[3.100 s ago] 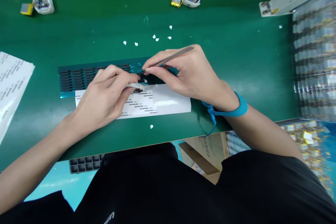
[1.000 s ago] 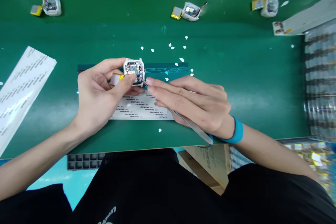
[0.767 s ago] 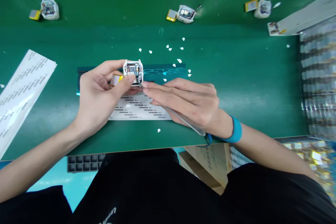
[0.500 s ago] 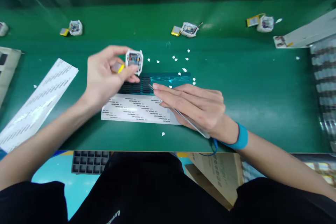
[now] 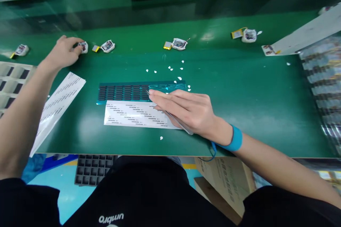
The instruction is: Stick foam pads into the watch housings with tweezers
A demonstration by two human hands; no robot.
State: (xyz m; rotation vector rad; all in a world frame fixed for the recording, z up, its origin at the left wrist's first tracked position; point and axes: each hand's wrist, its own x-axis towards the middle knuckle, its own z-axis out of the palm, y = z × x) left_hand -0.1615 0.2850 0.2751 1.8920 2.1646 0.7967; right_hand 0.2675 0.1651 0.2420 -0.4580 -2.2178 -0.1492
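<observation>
Your left hand (image 5: 64,51) pinches a small open watch module (image 5: 83,46) at the desk's (image 5: 239,88) far edge; light, fragile, so hold its casing sides. Right hand (image 5: 186,110) lies flat over tweezers (image 5: 173,118).

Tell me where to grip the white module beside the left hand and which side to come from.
Grip the white module across its two longer side walls, coming from above. It lies flat on the green table with the open circuit side up, so a top pinch on the casing avoids the board. Its yellow battery trails on the left, toward the left hand, so keep fingers off that end.
</observation>
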